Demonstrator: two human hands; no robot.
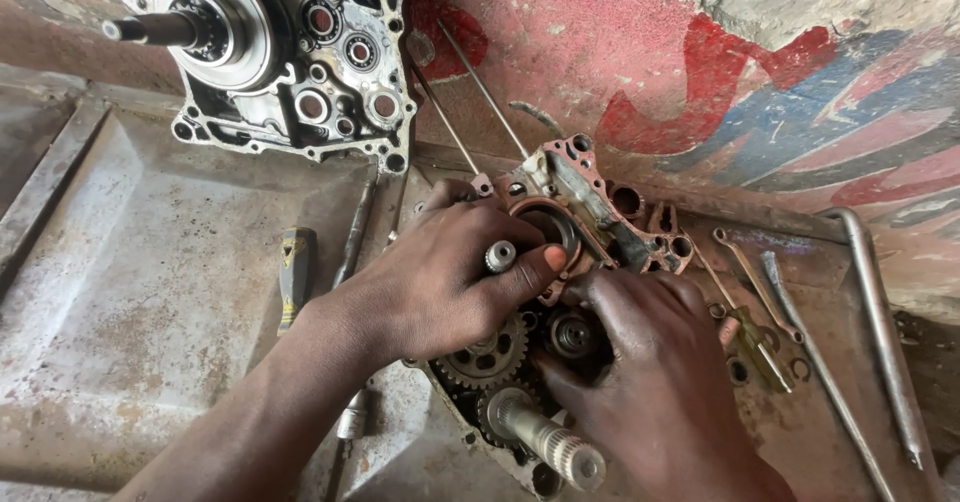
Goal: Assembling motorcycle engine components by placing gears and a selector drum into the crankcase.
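An open engine crankcase half (600, 217) lies on a rusty metal tray (150, 292), with gears (490, 357) and a splined shaft (555, 442) standing up from it. My left hand (440, 282) rests over the gear cluster, thumb and fingers pinched around a small upright shaft end (500, 255). My right hand (650, 372) lies on the right side of the case, fingers curled down beside a small dark gear (575, 334). What the right fingers grip is hidden.
A second crankcase half (290, 52) with a protruding shaft leans against the painted wall at the back left. A screwdriver handle (293, 272) lies left of my left wrist. Spanners (750, 282), rods and a bent bar (880, 322) lie on the right.
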